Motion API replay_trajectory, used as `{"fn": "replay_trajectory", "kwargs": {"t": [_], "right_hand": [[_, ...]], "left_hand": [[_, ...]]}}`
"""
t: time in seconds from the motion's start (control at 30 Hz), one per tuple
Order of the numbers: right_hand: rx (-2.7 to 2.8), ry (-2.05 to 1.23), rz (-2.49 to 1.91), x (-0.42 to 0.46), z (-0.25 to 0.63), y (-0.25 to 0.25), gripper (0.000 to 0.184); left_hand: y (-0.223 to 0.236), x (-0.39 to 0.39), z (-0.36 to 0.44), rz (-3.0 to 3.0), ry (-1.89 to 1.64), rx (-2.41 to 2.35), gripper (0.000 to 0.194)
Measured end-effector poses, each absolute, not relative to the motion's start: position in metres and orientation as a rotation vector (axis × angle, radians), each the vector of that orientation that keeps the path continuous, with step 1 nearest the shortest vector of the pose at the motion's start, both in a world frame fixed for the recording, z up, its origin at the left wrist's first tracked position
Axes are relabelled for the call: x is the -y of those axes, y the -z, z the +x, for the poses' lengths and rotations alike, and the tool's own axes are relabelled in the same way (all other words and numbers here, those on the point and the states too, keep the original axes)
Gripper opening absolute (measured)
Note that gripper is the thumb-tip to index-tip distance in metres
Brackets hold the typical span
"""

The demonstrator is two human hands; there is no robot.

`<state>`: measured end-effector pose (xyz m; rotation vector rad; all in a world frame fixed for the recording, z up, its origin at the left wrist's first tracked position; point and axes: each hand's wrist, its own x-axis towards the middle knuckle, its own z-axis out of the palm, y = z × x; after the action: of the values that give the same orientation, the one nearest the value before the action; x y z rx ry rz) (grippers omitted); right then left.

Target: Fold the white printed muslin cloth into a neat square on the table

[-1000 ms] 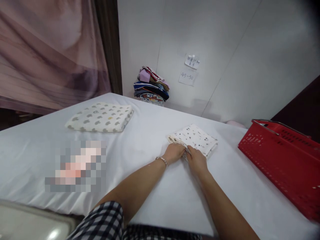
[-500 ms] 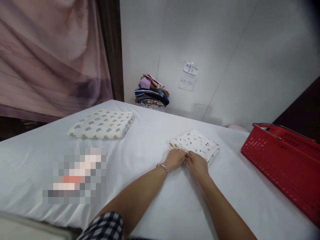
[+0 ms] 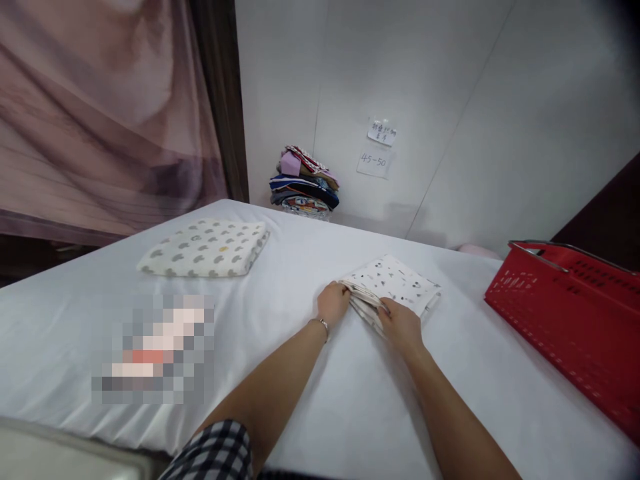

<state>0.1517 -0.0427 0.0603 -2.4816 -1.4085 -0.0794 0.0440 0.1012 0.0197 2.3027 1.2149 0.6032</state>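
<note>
A folded white cloth (image 3: 395,280) with a small dark print lies on the white-covered table (image 3: 295,287), right of the middle. My left hand (image 3: 333,302), with a bracelet at the wrist, grips the left corner of its near edge. Further right along that edge, my right hand (image 3: 401,325) is closed on the layers. Between the two hands the folded layers show, slightly parted. The fingertips of both hands are partly hidden by the fabric. Off to the left lies another folded cloth (image 3: 205,249), cream with grey mouse-head shapes; neither hand touches it.
A red plastic basket (image 3: 565,320) with a metal handle stands at the right edge. Behind the table is a stack of folded fabrics (image 3: 305,183) by the wall. A blurred-out item (image 3: 157,350) lies at the front left. A pink curtain (image 3: 100,120) hangs at the left.
My hands were close together at the middle of the near edge. My left hand has moved left to the corner, my right hand slightly right, and the layers between them have parted.
</note>
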Motion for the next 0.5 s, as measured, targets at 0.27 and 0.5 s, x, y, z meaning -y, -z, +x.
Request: {"fn": "replay_trajectory", "kwargs": {"t": [0.27, 0.5], "right_hand": [[1.506, 0.155, -2.493, 0.0421, 0.1530, -0.0582, 0.026], [1.586, 0.143, -2.574, 0.0436, 0.1493, -0.0585, 0.028]], "left_hand": [[-0.0258, -0.1022, 0.0479, 2.167, -0.590, -1.279, 0.025], [-0.0256, -0.1099, 0.0516, 2.006, -0.601, -1.276, 0.023]]}}
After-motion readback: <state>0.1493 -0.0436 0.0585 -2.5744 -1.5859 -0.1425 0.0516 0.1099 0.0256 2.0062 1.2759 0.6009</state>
